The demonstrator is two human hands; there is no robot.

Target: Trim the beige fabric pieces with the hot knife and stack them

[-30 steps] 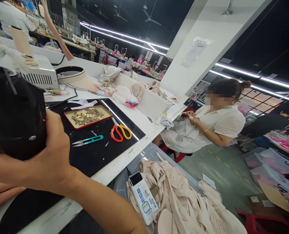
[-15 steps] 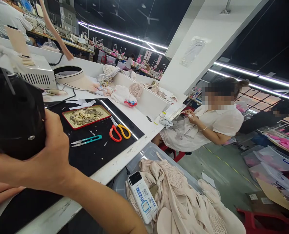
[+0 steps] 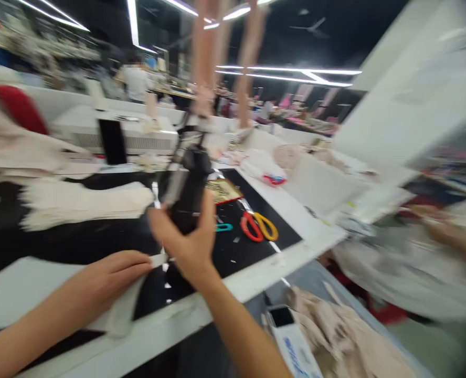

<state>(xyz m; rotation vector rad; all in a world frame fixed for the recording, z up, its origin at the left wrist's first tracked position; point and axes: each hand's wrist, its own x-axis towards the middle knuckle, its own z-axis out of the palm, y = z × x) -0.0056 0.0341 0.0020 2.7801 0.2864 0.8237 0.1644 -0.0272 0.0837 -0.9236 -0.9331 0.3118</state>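
Observation:
My right hand (image 3: 193,247) is wrapped round the lower part of a black hand-held tool (image 3: 193,173), which hangs upright from pinkish fabric straps (image 3: 205,58). Blur hides the tool's exact kind. Beside it, to the left, my left hand (image 3: 126,268) pinches the end of a pale fabric piece (image 3: 125,307) close under the tool. A white fabric panel (image 3: 28,289) lies under my left forearm. Beyond that hand rests a stack of cream fabric pieces (image 3: 87,202) with frayed ends, on the black mat (image 3: 95,239).
Red-and-yellow-handled scissors (image 3: 258,226), teal thread snips (image 3: 224,227) and a tray (image 3: 225,190) lie right of the tool. A white box machine (image 3: 126,134) and a dark phone-like slab (image 3: 112,142) stand behind. At lower right, a power bank (image 3: 294,346) rests on beige garments (image 3: 347,336); a person's arm (image 3: 449,236) is beyond.
The view has swung left, bringing the fabric stack into sight. The black tool now appears farther from the camera, still in my right hand. My left hand now shows pinching fabric.

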